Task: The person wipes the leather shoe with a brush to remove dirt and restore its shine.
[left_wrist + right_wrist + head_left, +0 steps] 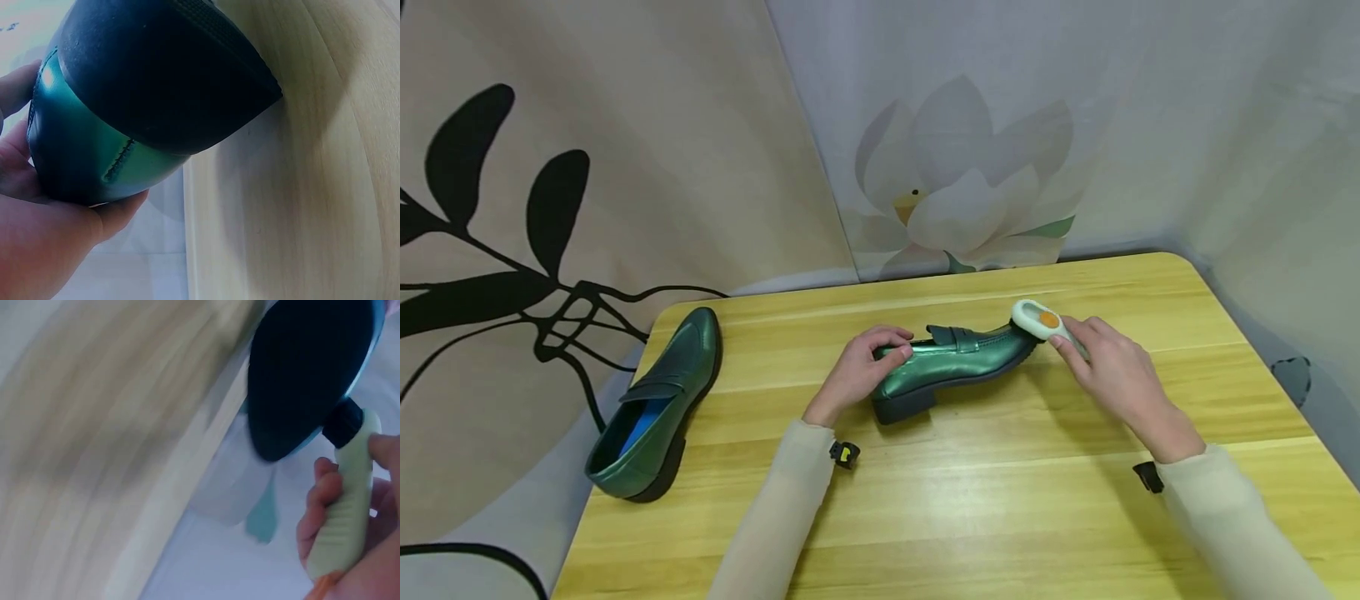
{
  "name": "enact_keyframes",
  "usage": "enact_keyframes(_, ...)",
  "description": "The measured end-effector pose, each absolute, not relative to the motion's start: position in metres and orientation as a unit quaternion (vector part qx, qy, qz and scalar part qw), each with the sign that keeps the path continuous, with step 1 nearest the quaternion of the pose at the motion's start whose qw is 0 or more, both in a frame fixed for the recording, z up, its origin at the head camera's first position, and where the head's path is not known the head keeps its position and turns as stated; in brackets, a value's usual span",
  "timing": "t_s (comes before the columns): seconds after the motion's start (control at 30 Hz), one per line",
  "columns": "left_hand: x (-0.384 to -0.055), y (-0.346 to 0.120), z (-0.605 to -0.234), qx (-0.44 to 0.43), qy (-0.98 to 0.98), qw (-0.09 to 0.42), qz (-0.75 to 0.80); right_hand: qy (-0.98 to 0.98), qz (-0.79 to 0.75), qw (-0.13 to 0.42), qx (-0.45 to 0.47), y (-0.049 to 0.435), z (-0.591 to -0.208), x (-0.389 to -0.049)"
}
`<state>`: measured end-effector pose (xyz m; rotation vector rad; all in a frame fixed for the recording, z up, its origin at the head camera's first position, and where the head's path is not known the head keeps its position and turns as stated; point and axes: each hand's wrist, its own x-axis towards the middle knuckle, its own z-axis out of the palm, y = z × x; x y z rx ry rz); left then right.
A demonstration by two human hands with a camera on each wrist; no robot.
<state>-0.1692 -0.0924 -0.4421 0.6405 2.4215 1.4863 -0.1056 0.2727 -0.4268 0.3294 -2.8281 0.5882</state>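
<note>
A metallic green loafer [958,360] with a dark sole stands tilted on its heel, its toe raised off the table and pointing right. My left hand [862,367] grips it at the heel end; the left wrist view shows the thumb and fingers around the green heel [119,156]. In my right hand [1112,371] is a pale green-white brush [1033,318] with an orange spot. Its dark head [345,422] touches the toe end of the loafer, as the right wrist view shows. The bristles are too dark to make out.
A matching green loafer [658,408] with a blue insole lies at the table's left edge, toe pointing away. The wooden table [1000,517] has a rounded far right corner. Behind it hang printed cloths [700,150] with leaves and a pale flower.
</note>
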Motion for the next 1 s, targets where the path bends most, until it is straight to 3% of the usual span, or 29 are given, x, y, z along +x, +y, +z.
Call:
enact_keyframes(0.23,-0.169,-0.092,-0.442,0.216,0.823,0.117,0.511,-0.971,0.205,0.103,0.074,0.290,-0.434,-0.121)
enact_keyframes(0.53,-0.171,-0.093,-0.443,0.213,0.827,0.112,0.509,-0.955,0.258,0.073,0.127,0.288,-0.436,-0.110)
enact_keyframes(0.83,-0.173,-0.093,-0.445,0.212,0.829,0.112,0.505,-0.963,0.265,0.003,0.048,0.302,-0.448,-0.128)
enact_keyframes(1.0,-0.172,-0.093,-0.443,0.213,0.829,0.113,0.505,-0.960,0.274,0.004,0.054,0.303,-0.448,-0.128)
